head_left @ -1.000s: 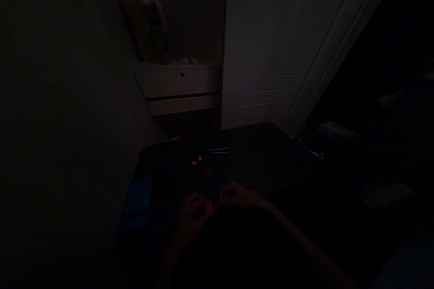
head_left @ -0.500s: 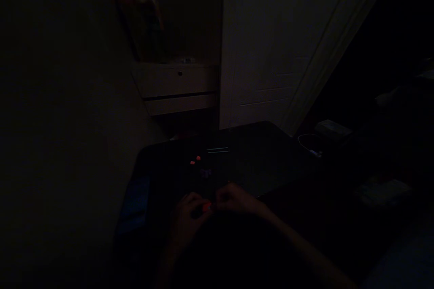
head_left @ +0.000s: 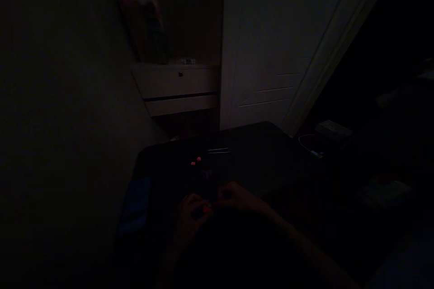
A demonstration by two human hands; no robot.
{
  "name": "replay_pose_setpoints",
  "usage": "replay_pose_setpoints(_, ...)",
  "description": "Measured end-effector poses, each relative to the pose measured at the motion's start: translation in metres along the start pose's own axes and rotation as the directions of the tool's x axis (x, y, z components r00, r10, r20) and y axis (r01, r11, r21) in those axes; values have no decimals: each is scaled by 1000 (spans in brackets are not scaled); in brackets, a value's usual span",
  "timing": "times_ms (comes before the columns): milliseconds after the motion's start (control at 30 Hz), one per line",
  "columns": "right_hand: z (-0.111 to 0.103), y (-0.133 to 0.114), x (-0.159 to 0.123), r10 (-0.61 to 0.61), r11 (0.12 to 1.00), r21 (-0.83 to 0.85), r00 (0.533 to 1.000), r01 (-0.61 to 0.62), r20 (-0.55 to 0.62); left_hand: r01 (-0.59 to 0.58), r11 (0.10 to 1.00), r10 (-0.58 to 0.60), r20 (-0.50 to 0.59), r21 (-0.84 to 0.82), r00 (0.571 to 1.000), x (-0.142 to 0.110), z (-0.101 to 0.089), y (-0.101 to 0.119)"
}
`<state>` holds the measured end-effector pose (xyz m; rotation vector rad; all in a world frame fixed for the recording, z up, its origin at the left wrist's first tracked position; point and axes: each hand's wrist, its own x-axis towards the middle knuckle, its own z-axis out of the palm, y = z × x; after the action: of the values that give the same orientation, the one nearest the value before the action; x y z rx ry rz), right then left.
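Very dim light hides most detail. Between its thumb and fingers, my left hand (head_left: 191,211) grips a small red-orange piece (head_left: 206,208) over the near part of the dark table. My right hand (head_left: 233,196) is closed in a pinch right beside that piece; whatever its fingertips hold is too dark to make out. Beyond the hands sit a few small purple pieces (head_left: 206,174). Two small orange pieces (head_left: 195,161) lie a little farther left. Past them are two thin, light sticks (head_left: 219,150), lying side by side.
The dark table (head_left: 251,144) has a flat blue object (head_left: 134,205) at its left edge. Behind it stand a drawer unit (head_left: 179,83) with a bag-like package (head_left: 142,22) on top, and a pale door (head_left: 264,45). To the right are a box (head_left: 334,129) and a white cable (head_left: 305,142).
The view has shifted slightly. Both hands stay together at the red-orange piece, and the right fingers have moved a little against it. The pieces on the table have not moved.
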<state>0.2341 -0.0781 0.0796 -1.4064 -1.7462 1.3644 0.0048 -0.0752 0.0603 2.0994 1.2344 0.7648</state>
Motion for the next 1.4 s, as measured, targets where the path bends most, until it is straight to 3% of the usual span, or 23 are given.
replay_pose_setpoints(233,4,-15,4,49,976,-214,999,-49,-5,-11,1000,11,-4,15,1000,1,1,-2)
replay_pose_setpoints(633,-5,-16,-6,53,971,-235,999,-51,0,2,1000,-1,-11,11,1000,1,2,-3)
replay_pose_setpoints(833,7,-28,-2,-5,938,-348,999,-9,-39,-17,1000,17,-1,17,1000,3,0,-1)
replay_pose_setpoints(967,11,-38,-2,31,890,-454,999,-48,-45,-24,1000,24,-4,14,1000,2,-1,0)
replay_pose_setpoints(1400,-9,-39,-14,90,838,-536,995,-100,-45,-14,1000,14,-21,17,1000,1,0,-2)
